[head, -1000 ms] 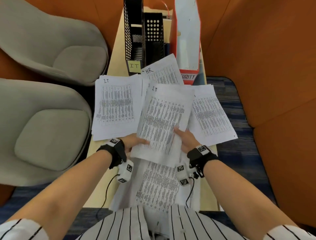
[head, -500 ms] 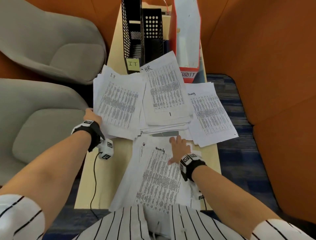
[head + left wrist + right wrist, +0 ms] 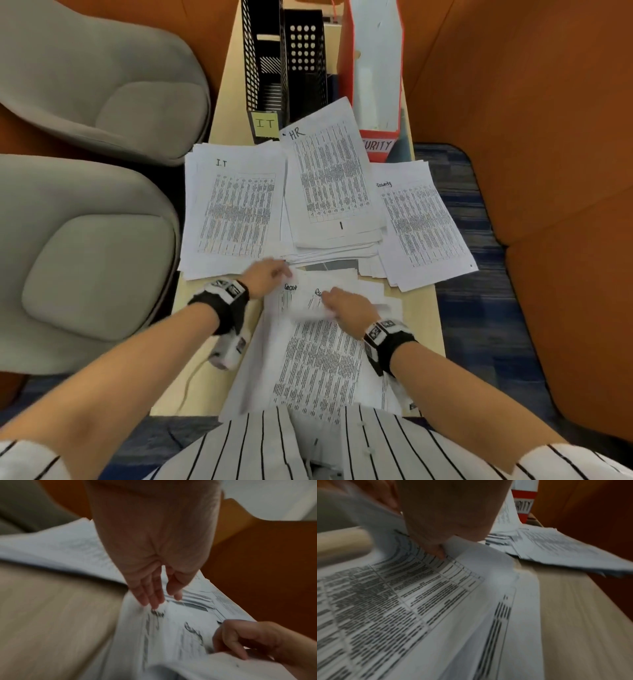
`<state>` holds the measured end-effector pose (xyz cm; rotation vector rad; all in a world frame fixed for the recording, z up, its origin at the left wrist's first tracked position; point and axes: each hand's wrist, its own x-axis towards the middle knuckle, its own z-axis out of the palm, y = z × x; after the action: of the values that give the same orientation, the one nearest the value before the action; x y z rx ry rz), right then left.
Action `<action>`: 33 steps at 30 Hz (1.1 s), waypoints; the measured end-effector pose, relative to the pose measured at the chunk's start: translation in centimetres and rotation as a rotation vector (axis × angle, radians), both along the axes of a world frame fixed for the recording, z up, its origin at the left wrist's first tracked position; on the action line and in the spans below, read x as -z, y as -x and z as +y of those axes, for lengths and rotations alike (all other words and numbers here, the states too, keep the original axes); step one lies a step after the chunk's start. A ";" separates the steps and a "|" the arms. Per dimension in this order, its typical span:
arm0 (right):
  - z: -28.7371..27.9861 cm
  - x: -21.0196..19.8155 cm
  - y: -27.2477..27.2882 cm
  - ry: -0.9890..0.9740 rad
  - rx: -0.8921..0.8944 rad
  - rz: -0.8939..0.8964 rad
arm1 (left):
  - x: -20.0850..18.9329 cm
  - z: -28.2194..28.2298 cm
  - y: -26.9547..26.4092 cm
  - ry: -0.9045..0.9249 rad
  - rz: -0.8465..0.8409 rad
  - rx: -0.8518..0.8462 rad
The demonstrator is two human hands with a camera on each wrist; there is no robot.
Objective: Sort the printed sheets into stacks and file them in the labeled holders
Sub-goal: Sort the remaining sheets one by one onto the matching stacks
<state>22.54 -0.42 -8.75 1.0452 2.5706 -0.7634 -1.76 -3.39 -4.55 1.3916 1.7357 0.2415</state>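
Both hands are working the near pile (image 3: 318,363): my right hand (image 3: 346,305) is pinching its top sheet (image 3: 310,310), my left hand's (image 3: 263,279) straight fingers (image 3: 150,595) are touching its corner.

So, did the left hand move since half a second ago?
Yes. The left hand moved right, from the IT stack's left edge to the near pile.

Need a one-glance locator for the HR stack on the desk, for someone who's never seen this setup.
Start at the narrow wooden desk between the grey chairs and the orange wall. Three paper stacks lie side by side below the upright file holders. The HR stack is the middle one: tallest, tilted, "HR" handwritten at its top left corner, unlike the IT stack and Security stack flanking it.
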 end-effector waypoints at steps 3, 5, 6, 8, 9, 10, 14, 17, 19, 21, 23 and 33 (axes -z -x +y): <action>-1.0 0.8 -2.3 0.159 0.204 0.137 | 2.5 -2.5 -2.6 0.230 -0.147 0.044; -0.7 0.7 -3.3 0.264 0.285 0.165 | 3.5 -3.4 -3.6 0.245 -0.152 -0.006; -0.5 0.6 -3.7 0.299 0.288 0.152 | 3.8 -3.6 -4.1 0.219 -0.152 -0.074; 0.0 0.6 -4.3 0.241 0.293 0.153 | 3.7 -3.6 -5.0 0.197 -0.121 -0.211; 0.3 0.9 -4.6 0.172 0.320 0.155 | 3.5 -3.6 -5.4 0.227 -0.103 -0.242; 0.5 1.0 -4.9 0.128 0.368 0.145 | 3.6 -3.6 -5.9 0.261 -0.080 -0.240; 1.3 0.7 -4.6 0.129 0.384 0.061 | 3.4 -3.6 -7.3 0.343 -0.131 -0.190; 1.9 -0.6 -3.7 0.119 0.378 0.003 | 2.6 -4.5 -7.8 0.266 -0.481 -0.413; 2.5 -1.1 -3.2 0.099 0.423 0.076 | 2.7 -5.1 -7.5 0.253 -0.563 -0.437; 3.3 -1.9 -2.8 0.093 0.587 0.274 | 2.8 -5.3 -7.3 0.304 -0.518 -0.294; 4.4 -2.8 -2.4 0.105 0.717 0.416 | 2.4 -5.4 -7.1 0.339 -0.475 -0.117; 5.4 -4.2 -6.0 0.426 1.133 0.497 | 2.0 -2.5 -3.2 -0.025 -0.413 -0.655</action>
<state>28.57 4.96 -4.51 2.3479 1.7334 -1.8930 1.47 -5.86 -6.54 0.6774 1.7732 0.8455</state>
